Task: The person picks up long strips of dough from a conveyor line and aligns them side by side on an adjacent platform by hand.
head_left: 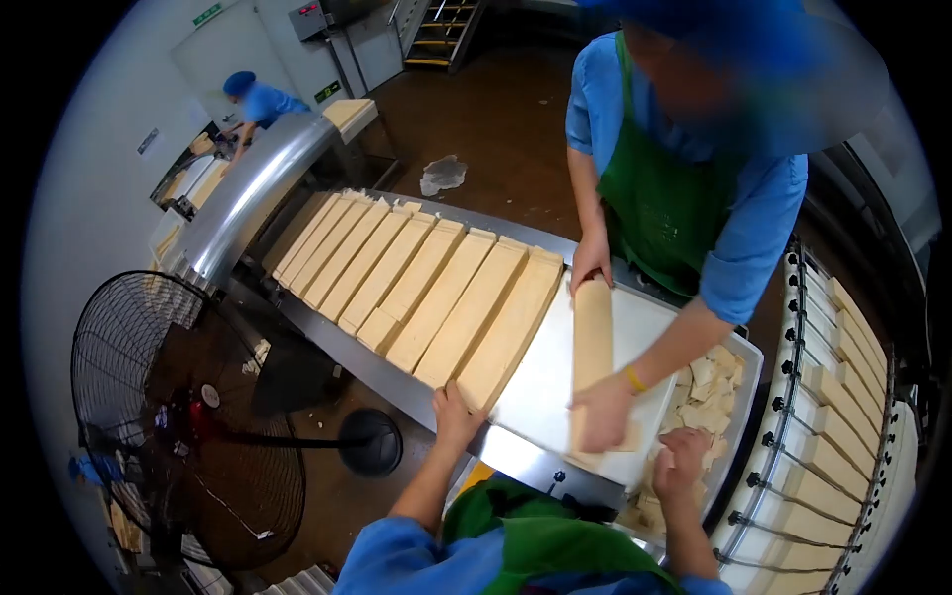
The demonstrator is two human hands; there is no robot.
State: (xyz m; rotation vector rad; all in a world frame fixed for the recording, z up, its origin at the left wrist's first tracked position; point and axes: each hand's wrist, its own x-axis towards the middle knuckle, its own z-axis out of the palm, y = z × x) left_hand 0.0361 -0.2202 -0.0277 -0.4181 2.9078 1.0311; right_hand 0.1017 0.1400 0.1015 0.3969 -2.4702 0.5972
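My left hand [457,417] rests against the near end of the last pale, layered dough-like slab [514,330] in a row on the conveyor, its fingers and thumb apart. My right hand [680,462] is above a bin [751,375] of pale scraps [710,391], with fingers loosely bent and nothing visible in them. Across the belt, a co-worker in a green apron [659,188] has both hands on another long pale slab [593,332]. That slab lies on the bare white belt [540,382]; the co-worker's nearer hand is blurred and hides its near end.
A curved metal hood [260,188] spans the conveyor's far end. At left stands a large wire-cage fan [183,416]. To the right, a second conveyor [769,466] with dark knobs carries several slabs. Another person [266,102] works beyond the hood.
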